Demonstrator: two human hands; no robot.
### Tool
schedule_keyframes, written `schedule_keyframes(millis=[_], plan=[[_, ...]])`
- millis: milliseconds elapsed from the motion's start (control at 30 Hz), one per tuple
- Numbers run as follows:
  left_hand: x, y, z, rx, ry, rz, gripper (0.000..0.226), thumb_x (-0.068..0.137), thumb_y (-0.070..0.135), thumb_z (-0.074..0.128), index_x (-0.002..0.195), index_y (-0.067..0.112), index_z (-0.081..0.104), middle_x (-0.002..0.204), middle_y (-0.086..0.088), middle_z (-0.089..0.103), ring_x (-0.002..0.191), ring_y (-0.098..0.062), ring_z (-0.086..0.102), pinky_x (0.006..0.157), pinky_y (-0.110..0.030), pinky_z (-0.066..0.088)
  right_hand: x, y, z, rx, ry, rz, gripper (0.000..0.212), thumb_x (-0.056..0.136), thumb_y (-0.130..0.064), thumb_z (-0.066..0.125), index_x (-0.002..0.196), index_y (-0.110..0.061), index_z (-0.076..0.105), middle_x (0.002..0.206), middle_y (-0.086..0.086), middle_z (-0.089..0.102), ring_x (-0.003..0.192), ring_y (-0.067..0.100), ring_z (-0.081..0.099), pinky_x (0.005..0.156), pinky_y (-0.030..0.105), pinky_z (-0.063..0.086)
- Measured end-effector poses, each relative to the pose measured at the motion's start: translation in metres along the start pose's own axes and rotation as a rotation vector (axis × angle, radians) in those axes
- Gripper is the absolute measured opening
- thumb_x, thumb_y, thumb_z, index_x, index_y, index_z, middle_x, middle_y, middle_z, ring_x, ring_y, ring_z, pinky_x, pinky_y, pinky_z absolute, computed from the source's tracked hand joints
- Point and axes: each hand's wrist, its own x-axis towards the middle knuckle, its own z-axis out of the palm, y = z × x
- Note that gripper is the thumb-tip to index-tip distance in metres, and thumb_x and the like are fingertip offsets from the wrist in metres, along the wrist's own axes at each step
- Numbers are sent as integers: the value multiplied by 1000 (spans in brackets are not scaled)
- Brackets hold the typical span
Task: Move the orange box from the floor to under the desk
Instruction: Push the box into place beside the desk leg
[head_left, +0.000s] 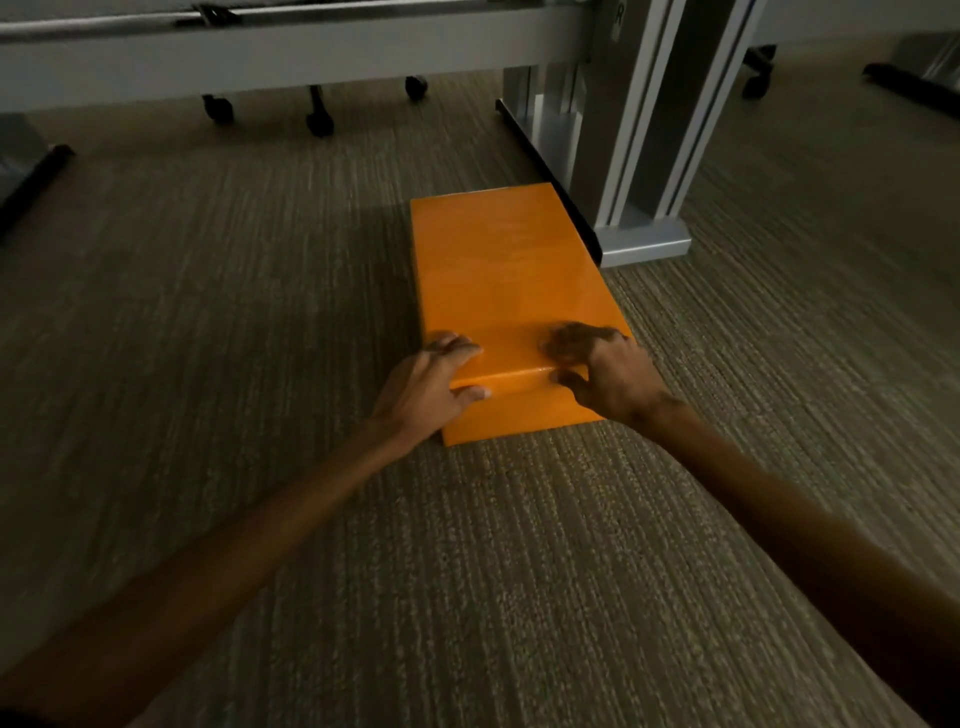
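An orange box (506, 275) lies flat on the carpet, its long side pointing away from me, its far right corner close to the grey desk leg (639, 156). My left hand (423, 387) rests on the box's near left corner, fingers on the top face and thumb on the front face. My right hand (605, 371) sits on the near right corner the same way, fingers bent over the top edge. The grey desk frame (291, 62) runs across the top of the view.
Black chair castors (319, 122) stand behind the desk frame. The desk's foot (644, 244) with a dark strip runs along the box's right side. Another dark foot (31, 176) lies at the left edge. Striped carpet (234, 312) surrounds the box.
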Motion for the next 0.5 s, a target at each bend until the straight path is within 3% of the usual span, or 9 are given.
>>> schedule_keyframes(millis=[200, 500], plan=[[60, -26, 2, 68, 22, -29, 60, 85, 42, 65, 136, 13, 53, 142, -9, 54, 136, -26, 44, 106, -40, 41, 68, 14, 5, 25, -1, 59, 44, 85, -17, 70, 128, -18, 65, 143, 4, 57, 130, 27, 54, 110, 48, 39], [123, -40, 7, 174, 74, -80, 52, 91, 31, 60, 136, 7, 51, 140, -13, 54, 133, -30, 44, 103, -45, 43, 150, 33, 14, 6, 3, 157, 45, 85, -16, 70, 129, -25, 63, 135, 2, 63, 122, 32, 58, 106, 47, 43]])
